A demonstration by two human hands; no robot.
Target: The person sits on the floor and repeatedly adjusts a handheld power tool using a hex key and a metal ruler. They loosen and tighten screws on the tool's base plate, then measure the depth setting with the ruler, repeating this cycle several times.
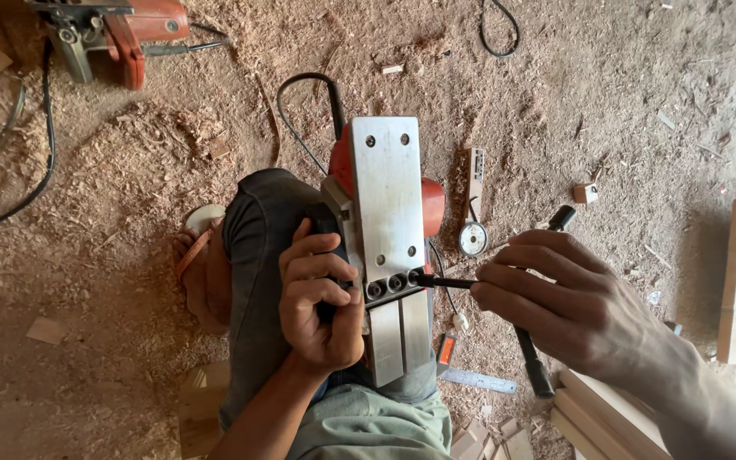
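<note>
Gripping the upturned red-bodied, steel-soled electric planer point(389, 230), left hand point(317, 298) steadied it while right hand point(555, 298) pinched a thin black wrench point(446, 282) in the third blade bolt, bolts seemingly unremoved.

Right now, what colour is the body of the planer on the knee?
Red-orange, under a bare silver metal sole; the planer shows best in the head view.

An electric planer point(389, 230) lies upside down across the person's knee, its flat bare-metal sole facing up and its red body below, a black cord trailing off to the far side. A thin black key point(446, 282) lies level, its tip set in the rightmost of three bolts on the cutter drum
</note>
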